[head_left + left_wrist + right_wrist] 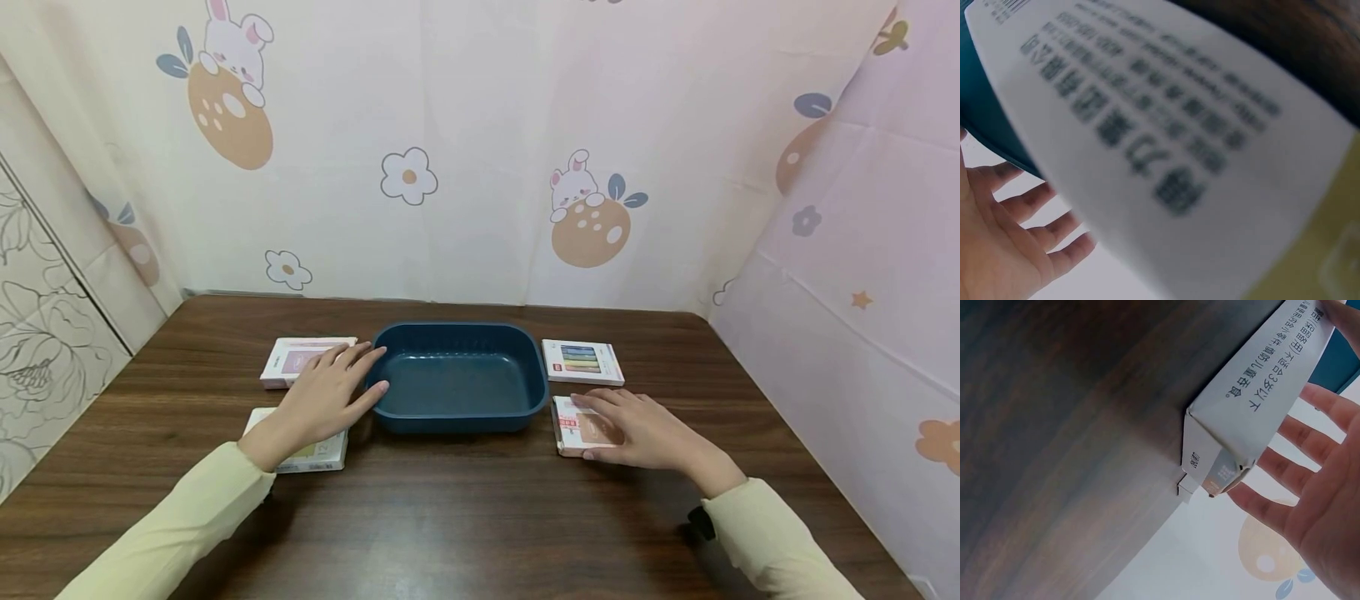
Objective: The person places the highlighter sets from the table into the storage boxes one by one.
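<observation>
My left hand (322, 400), fingers spread, is over the left-hand boxes, with its fingertips right at the left rim of a dark blue rectangular tray (461, 423). Under the hand and wrist lies a white box with a yellow-green panel (330, 454), partly hidden. Beyond it sits a white box with a pink-purple panel (300, 358). My right hand (645, 429) reaches across a white box with an orange-brown panel (592, 429), fingers over its top and thumb at its near edge. In the right wrist view the fingers (1291, 469) extend fairly straight beside this box.
Behind the right hand, a flat white box with a striped multicoloured picture (581, 361) lies next to the tray's right side. Everything stands on a dark wooden table (450, 517). A patterned curtain (480, 233) hangs behind the table's back edge and along the right.
</observation>
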Demonstrator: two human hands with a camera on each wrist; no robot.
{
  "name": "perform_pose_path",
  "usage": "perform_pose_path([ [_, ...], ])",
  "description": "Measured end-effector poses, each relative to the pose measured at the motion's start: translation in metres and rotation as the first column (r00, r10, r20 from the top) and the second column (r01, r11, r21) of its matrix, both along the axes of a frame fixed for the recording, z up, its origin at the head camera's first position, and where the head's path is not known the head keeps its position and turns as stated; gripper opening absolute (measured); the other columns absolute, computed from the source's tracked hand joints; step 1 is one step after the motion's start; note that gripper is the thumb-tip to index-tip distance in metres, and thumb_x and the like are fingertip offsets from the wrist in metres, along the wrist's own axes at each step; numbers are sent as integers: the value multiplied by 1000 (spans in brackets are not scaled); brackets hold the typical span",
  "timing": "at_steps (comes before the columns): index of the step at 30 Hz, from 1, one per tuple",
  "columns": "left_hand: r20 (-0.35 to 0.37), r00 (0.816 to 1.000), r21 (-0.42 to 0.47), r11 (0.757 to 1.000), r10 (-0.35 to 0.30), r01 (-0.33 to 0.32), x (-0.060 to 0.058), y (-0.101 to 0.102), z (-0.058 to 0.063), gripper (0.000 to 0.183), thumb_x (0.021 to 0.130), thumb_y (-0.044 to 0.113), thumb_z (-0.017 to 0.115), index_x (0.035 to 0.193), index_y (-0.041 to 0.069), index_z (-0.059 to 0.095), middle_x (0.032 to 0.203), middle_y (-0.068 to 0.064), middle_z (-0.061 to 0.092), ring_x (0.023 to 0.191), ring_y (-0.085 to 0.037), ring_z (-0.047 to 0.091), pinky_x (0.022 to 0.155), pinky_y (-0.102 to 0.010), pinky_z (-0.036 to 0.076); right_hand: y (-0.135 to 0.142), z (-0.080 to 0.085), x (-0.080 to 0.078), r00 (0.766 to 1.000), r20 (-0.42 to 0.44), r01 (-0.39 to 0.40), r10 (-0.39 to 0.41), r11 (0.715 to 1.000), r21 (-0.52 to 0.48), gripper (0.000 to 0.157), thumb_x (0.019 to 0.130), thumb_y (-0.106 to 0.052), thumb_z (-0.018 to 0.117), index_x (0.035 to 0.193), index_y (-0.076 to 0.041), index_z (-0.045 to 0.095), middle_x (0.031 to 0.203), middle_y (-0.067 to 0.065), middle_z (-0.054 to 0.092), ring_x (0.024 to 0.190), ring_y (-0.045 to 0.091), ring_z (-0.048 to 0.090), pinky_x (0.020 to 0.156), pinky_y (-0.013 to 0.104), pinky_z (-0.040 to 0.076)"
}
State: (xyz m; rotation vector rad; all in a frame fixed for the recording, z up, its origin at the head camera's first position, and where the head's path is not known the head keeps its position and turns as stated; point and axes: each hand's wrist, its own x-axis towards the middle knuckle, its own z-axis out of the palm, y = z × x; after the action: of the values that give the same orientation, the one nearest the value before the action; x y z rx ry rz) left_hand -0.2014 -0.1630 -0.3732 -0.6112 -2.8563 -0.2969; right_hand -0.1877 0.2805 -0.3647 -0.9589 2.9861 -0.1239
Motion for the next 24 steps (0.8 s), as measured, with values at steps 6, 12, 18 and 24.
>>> perform_pose_path([
  [6, 16, 1000, 3, 1000, 5, -5, -1, 1, -1, 59, 91, 51, 41, 139, 18, 39, 143, -12, 38, 130, -38, 33, 100, -60, 29, 0, 1, -2, 1000, 22, -13, 13, 1000, 9, 71, 76, -56, 63, 136, -22, 44, 129, 7, 52, 116, 26, 50, 90, 52, 42],
  [12, 19, 1000, 11, 1000, 11, -11, -1, 2, -2, 58, 91, 49, 42, 138, 15, 41, 142, -13, 40, 129, -37, 35, 99, -60, 30, 0, 1, -5, 999, 44, -13, 13, 1000, 1, 72, 75, -58, 63, 136, -22, 44, 128, 7, 52, 114, 24, 51, 90, 51, 43],
  [18, 23, 1000, 18, 1000, 14, -15, -1, 2, -1, 58, 91, 49, 43, 138, 15, 41, 141, -13, 41, 128, -37, 35, 99, -59, 30, -2, 3, -7, 996, 86, 7, -6, 1000, -12, 74, 73, -57, 66, 136, -23, 44, 129, 8, 51, 113, 26, 51, 91, 52, 42],
  [24, 25, 1000, 22, 1000, 14, -15, 0, 3, -1, 58, 91, 48, 43, 138, 14, 41, 141, -13, 41, 129, -37, 35, 99, -59, 30, -3, 4, -7, 995, 102, 6, -5, 1000, -15, 75, 72, -54, 68, 136, -24, 43, 131, 8, 50, 114, 27, 51, 91, 53, 42],
])
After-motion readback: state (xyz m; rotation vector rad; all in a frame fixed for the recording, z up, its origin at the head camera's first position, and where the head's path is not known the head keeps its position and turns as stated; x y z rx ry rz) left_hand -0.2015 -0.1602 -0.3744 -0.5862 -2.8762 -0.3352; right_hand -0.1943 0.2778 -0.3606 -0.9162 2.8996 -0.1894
